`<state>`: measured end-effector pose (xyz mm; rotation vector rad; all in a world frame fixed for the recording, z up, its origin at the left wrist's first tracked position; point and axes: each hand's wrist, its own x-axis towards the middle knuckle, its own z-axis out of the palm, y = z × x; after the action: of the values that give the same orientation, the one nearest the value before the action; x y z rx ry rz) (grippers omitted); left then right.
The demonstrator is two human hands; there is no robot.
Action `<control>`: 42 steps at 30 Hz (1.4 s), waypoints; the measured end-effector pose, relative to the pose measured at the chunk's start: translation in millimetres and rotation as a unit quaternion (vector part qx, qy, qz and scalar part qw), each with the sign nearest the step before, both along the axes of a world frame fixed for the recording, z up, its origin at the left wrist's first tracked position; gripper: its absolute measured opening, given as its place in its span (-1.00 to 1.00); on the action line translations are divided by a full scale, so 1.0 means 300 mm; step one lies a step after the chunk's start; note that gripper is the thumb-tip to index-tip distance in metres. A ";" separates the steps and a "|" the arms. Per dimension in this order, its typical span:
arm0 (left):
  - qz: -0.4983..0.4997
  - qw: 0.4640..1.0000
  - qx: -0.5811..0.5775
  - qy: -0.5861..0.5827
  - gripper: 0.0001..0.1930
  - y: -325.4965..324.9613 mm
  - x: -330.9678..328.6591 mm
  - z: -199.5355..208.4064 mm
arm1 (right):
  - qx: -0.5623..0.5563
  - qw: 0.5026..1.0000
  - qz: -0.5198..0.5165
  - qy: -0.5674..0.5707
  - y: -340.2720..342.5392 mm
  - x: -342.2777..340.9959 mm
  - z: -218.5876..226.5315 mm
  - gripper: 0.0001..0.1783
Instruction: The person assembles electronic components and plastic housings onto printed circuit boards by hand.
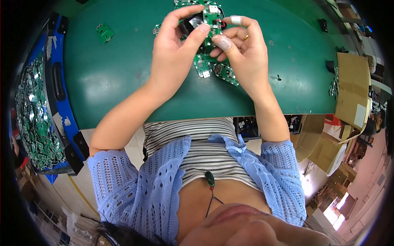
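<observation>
My left hand [177, 47] is closed on the left edge of a green circuit board [212, 17], thumb on its face. A black part [191, 23] with a shiny patch sits behind those fingers; whether it is joined to the board I cannot tell. My right hand [245, 45] has its fingers curled at the board's right edge, with tape round the thumb and a fingertip. Thin red and black wires [223, 23] run beside that forefinger. Below the hands, loose circuit boards [202, 67] lie on the green table, one of them angled [226, 74].
The green table [123, 57] carries a lone circuit board [105, 33] at the far left. A blue and black bin [57, 78] full of boards stands at the left edge. Cardboard boxes [352, 88] stand at the right. A small black part [323, 25] lies at the far right.
</observation>
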<state>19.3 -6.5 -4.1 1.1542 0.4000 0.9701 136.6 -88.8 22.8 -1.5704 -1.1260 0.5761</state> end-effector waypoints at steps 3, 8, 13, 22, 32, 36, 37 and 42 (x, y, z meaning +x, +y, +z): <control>-0.037 0.999 0.011 0.035 -0.70 -0.001 -0.001 0.016 | 0.017 0.994 -0.010 0.104 -0.010 0.025 0.008 -0.64; -0.148 0.977 0.012 0.155 -0.61 0.059 -0.041 0.026 | 0.081 0.990 0.016 0.112 -0.059 0.023 0.011 -0.70; -0.295 0.930 -0.182 0.119 -0.62 0.099 -0.059 0.055 | 0.093 0.978 0.082 -0.170 -0.078 -0.028 0.027 -0.77; -0.223 0.947 -0.218 0.074 -0.65 0.032 -0.042 0.066 | 0.204 0.892 -0.002 -0.404 -0.055 -0.023 0.017 -0.76; -0.177 0.967 -0.180 -0.030 -0.64 -0.041 -0.037 0.074 | 0.211 0.917 -0.102 -0.322 -0.022 0.020 0.006 -0.80; -0.157 0.975 -0.155 -0.012 -0.61 -0.056 -0.030 0.068 | 0.188 0.919 -0.088 -0.335 -0.015 0.004 0.008 -0.81; -0.157 0.975 -0.154 -0.012 -0.61 -0.057 -0.030 0.067 | 0.184 0.919 -0.082 -0.338 -0.013 0.002 0.007 -0.81; -0.141 0.987 -0.078 0.021 -0.63 -0.057 -0.028 0.033 | 0.176 0.902 -0.106 -0.380 -0.002 -0.008 0.006 -0.81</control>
<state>10.9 -23.7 5.9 1.0569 0.3288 0.6567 134.4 -89.4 24.8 -1.5917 -1.4913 -0.4259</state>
